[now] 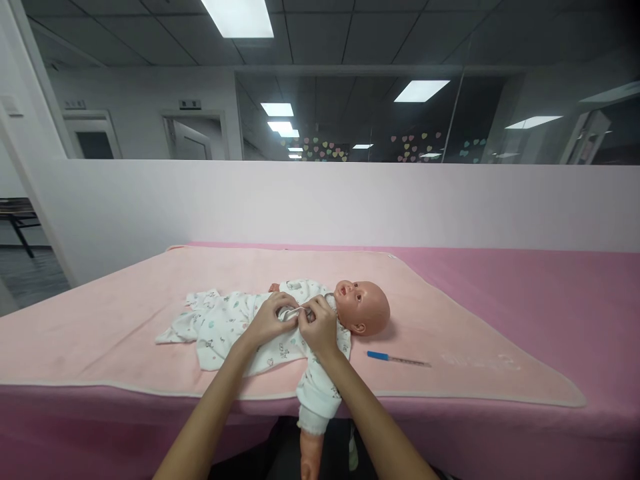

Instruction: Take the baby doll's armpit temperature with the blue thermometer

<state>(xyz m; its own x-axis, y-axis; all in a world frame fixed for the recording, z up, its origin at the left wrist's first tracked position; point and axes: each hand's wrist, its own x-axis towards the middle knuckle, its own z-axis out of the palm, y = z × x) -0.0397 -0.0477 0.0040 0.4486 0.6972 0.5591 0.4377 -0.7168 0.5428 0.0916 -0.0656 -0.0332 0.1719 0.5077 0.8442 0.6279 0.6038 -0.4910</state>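
Find the white printed garment (pixel 223 327) on the doll (pixel 369 308), laid face-up across the peach blanket (pixel 125 310). Note left hand (pixel 271 319) and right hand (pixel 321 328) with grip nearly closed at the chest, apparently pinching the front edge. Treat the cloth as probably light, soft, prone to creasing; hold by that edge, thumb against fingertips.

- A pink-covered table (pixel 575 300), its cover showing toward 3 o'clock.
- On it lies a peach mat (pixel 125 300), tapering to a rounded corner toward 4 o'clock.
- A doll (pixel 283 348) in a white printed garment (pixel 225 333) lies on the mat, head toward 3 o'clock, one arm past the front edge toward 6 o'clock.
- A thin stick (pixel 399 360) on the mat, at 5 o'clock from the doll's head, blue end toward 9.
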